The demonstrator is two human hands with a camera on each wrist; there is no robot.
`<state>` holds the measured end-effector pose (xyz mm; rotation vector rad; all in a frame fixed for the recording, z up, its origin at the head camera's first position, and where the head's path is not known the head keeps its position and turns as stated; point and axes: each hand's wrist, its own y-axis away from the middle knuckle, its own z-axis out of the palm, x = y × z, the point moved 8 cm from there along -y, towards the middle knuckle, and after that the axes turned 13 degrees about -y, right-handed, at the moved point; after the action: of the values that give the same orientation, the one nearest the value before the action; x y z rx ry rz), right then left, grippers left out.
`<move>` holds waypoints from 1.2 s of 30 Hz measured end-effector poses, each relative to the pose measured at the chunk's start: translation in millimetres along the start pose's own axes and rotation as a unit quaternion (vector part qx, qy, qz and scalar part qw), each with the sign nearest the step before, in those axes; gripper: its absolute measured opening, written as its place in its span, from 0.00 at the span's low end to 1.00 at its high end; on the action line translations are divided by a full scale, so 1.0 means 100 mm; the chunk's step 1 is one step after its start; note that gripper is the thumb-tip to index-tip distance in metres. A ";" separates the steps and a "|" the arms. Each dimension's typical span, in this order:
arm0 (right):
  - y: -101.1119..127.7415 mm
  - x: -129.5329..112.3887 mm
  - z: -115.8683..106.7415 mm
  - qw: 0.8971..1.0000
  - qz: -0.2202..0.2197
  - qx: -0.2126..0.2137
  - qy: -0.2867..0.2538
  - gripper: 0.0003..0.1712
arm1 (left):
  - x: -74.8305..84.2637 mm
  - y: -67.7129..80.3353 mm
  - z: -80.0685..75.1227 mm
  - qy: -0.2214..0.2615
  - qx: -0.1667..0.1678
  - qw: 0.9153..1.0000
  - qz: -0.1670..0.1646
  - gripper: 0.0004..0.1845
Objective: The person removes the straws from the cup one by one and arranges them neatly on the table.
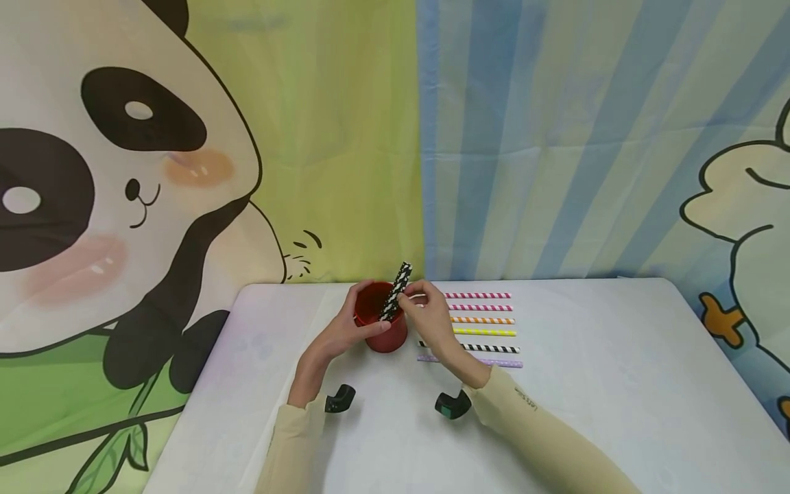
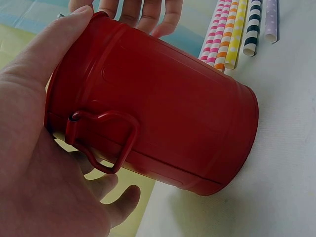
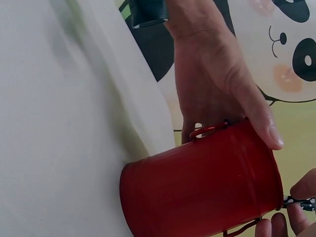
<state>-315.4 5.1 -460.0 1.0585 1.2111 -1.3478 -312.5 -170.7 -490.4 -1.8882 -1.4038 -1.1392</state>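
Note:
A small red metal bucket with wire side handles stands near the far edge of the table. My left hand holds it by the rim, thumb on the near side and fingers around the far left. My right hand pinches a black paper straw with white marks, possibly more than one together. Its lower end is at the bucket's mouth and its upper end leans up and right. In the right wrist view, the black straw shows between thumb and fingers beside the rim. The bucket's inside is mostly hidden.
Right of the bucket, several striped and dotted paper straws lie in rows: pink, orange, yellow, black-and-white and purple. My right forearm partly covers them. Black wrist devices show under both wrists. A printed curtain hangs behind the table.

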 end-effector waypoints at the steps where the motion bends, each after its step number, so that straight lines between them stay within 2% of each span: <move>1: 0.00 -0.01 0.00 1.000 0.003 0.000 -0.001 0.08 | 0.00 0.00 0.00 0.000 0.000 1.000 0.000 0.51; 13: -0.02 -0.22 -0.08 0.998 0.039 0.006 -0.039 0.10 | 0.02 0.01 0.00 -0.001 0.004 1.000 0.004 0.49; 25: -0.07 -0.36 -0.18 0.998 0.025 0.002 -0.064 0.09 | 0.03 0.01 0.00 -0.002 0.006 1.000 0.008 0.50; 36: -0.07 -0.66 -0.29 0.997 0.001 0.003 -0.077 0.12 | 0.01 -0.01 0.00 -0.009 0.004 1.000 -0.002 0.51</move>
<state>-314.9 41.7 -397.7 0.9410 1.0919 -1.4055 -313.2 -169.9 -489.1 -1.8964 -1.4199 -1.1182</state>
